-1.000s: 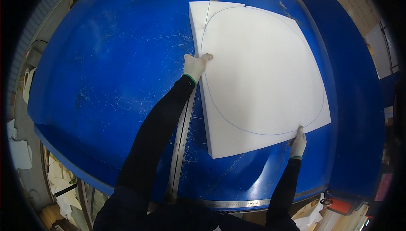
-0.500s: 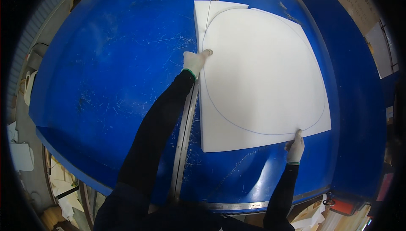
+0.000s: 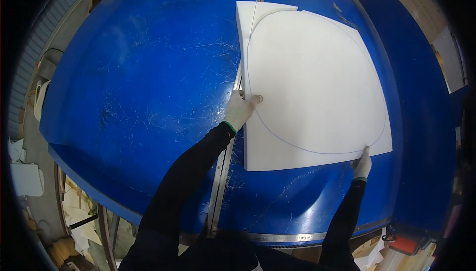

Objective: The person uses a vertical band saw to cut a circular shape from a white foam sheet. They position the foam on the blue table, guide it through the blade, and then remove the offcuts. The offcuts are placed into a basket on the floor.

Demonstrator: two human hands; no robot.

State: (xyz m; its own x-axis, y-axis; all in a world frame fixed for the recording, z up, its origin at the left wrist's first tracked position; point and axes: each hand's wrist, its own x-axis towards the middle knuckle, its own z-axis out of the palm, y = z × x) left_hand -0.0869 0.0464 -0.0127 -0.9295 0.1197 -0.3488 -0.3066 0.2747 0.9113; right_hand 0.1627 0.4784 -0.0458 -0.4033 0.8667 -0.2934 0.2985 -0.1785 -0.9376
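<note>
Fingers of the left hand lie stretched and close together, pressed flat on the left edge of the white foam sheet; they do not close around anything, they only push on the surface. Both hands wear light gloves, and the sleeves are black. The right hand is at the near right part of the sheet, with one finger pointing up along the edge near the corner. I cannot tell whether its other fingers are curled under the sheet or only rest against it, because the hand is small and partly hidden.

On the blue table the foam sheet lies flat, on the right half of the top. It is thick, roughly square, and its far left corner has a step where a piece seems cut away. On its upper face a thin dark curve is drawn, almost a full circle, which runs from the far edge, passes just beside the left fingers, and comes near the right hand.

A narrow metal strip crosses the table from the near edge to the far edge, and the left edge of the sheet lies along it. The left forearm lies over this strip. Many fine white scratches cover the blue surface. Left of the table, pale scraps lie lower down, near the floor.
</note>
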